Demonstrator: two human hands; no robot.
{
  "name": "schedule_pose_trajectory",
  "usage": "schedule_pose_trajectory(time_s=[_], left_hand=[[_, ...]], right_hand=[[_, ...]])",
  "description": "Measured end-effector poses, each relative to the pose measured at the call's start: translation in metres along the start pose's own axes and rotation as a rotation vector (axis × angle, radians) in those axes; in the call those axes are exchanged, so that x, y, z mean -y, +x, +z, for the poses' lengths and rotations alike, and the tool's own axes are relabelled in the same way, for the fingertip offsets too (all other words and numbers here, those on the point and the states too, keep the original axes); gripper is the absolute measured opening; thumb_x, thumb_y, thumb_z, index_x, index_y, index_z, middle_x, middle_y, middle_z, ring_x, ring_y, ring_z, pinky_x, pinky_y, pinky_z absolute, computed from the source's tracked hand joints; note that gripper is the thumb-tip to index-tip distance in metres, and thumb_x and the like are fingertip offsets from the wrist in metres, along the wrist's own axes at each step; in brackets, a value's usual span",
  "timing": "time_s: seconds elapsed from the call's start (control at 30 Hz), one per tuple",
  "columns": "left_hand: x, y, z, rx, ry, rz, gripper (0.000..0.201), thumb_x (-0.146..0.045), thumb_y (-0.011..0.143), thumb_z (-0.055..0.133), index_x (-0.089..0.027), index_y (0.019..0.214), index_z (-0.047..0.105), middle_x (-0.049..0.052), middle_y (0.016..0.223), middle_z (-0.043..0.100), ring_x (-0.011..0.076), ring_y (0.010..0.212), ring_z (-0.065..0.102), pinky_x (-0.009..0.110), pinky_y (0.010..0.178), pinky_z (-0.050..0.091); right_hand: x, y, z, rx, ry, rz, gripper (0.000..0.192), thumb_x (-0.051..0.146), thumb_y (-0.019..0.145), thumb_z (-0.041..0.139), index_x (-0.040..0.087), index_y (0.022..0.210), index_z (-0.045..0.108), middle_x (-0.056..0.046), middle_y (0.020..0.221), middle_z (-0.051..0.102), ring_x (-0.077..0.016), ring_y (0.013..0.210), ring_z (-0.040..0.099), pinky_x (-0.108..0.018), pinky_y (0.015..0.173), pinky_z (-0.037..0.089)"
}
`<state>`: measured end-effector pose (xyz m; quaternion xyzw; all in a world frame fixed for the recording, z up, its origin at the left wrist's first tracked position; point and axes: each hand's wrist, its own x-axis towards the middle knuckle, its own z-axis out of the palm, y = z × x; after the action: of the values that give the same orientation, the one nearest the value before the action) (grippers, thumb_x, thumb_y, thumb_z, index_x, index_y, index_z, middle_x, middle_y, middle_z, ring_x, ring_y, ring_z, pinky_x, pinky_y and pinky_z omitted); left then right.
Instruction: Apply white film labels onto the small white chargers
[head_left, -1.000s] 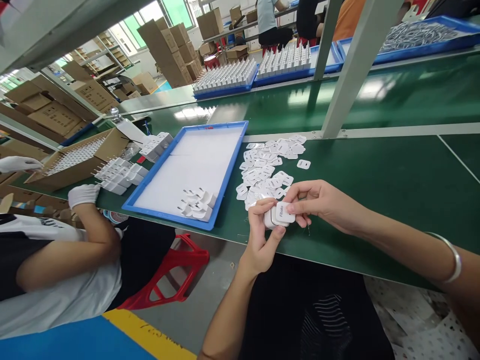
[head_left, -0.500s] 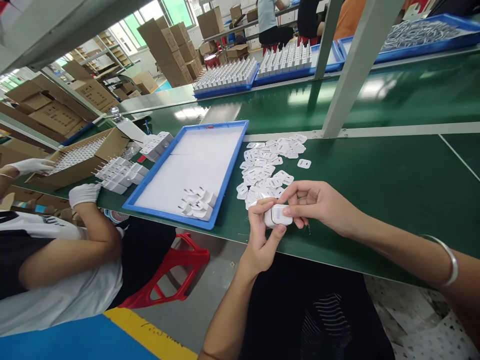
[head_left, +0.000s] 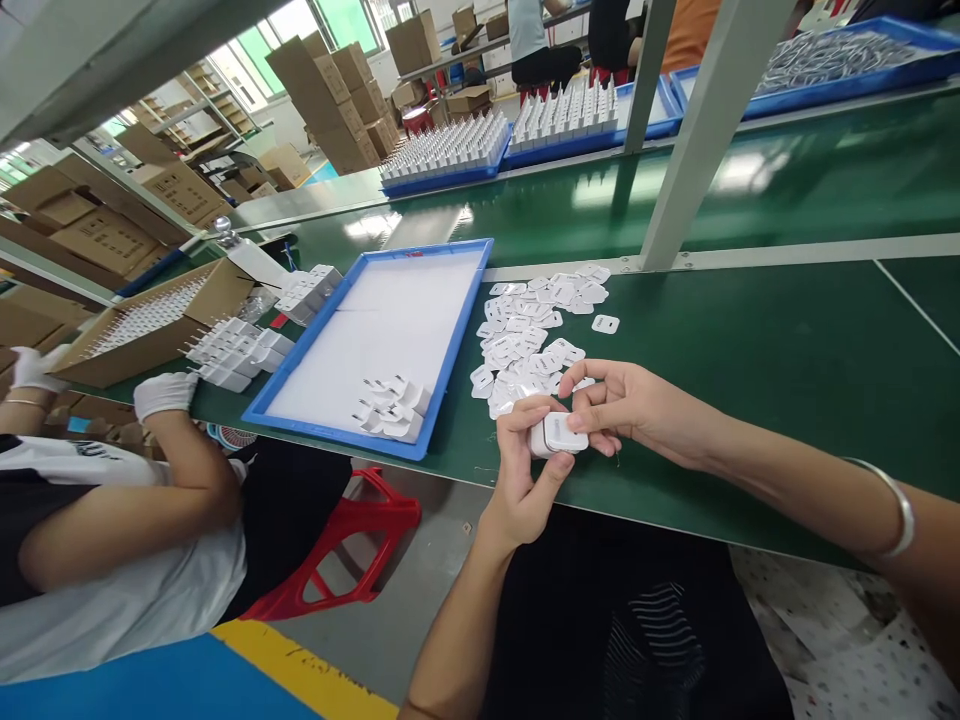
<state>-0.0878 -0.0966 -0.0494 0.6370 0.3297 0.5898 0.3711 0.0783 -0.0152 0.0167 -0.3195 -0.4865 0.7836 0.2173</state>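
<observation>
My left hand [head_left: 521, 475] is closed round a white plug adapter body [head_left: 538, 440], holding it above the table's front edge. A white cover plate [head_left: 566, 432] sits on the body's right face; whether it is fully seated I cannot tell. My right hand [head_left: 626, 412] pinches the edge of this plate with thumb and fingers. Just beyond my hands lies a loose pile of flat white cover plates [head_left: 517, 345], with one plate [head_left: 605, 324] apart at the right. A blue-rimmed tray [head_left: 455, 345] to the left holds several white plug adapters [head_left: 397, 410], prongs up.
A co-worker's gloved hand [head_left: 165, 393] rests beside grouped adapters [head_left: 240, 350]; the other glove [head_left: 37, 368] is at a cardboard box [head_left: 142, 345]. Trays of adapters [head_left: 450, 150] stand on the far ledge. A metal post [head_left: 694, 140] rises behind the table.
My hands stay almost in place on the adapter, the right fingers shifting slightly. At the left, the co-worker's farther gloved hand has moved left and down from the box's contents.
</observation>
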Motion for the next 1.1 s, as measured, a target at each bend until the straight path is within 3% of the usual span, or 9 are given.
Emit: schedule_pose_trajectory(time_s=[0.9,1.1], left_hand=[[0.0003,0.0006,-0.0019,0.063,0.024,-0.003,0.037,-0.019,0.097,0.052,-0.028,0.131,0.040,0.009,0.128,0.048,0.0212,0.121,0.049,0.042,0.102,0.041],[0.0007,-0.0009,-0.0021,0.065,0.026,-0.051,0.036,-0.022,0.097,0.052,-0.028,0.130,0.040,0.009,0.131,0.046,0.0214,0.124,0.047,0.043,0.105,0.041]], right_hand=[[0.0013,-0.0006,0.0000,-0.001,-0.118,-0.048,0.027,0.016,0.071,0.076,0.018,0.085,0.054,0.009,0.049,0.052,-0.0070,0.042,0.049,-0.019,0.044,0.035],[0.0022,-0.0012,0.0016,0.003,-0.195,-0.124,0.019,0.014,0.074,0.071,0.018,0.084,0.055,0.010,0.052,0.050,-0.0058,0.041,0.046,-0.021,0.046,0.034]])
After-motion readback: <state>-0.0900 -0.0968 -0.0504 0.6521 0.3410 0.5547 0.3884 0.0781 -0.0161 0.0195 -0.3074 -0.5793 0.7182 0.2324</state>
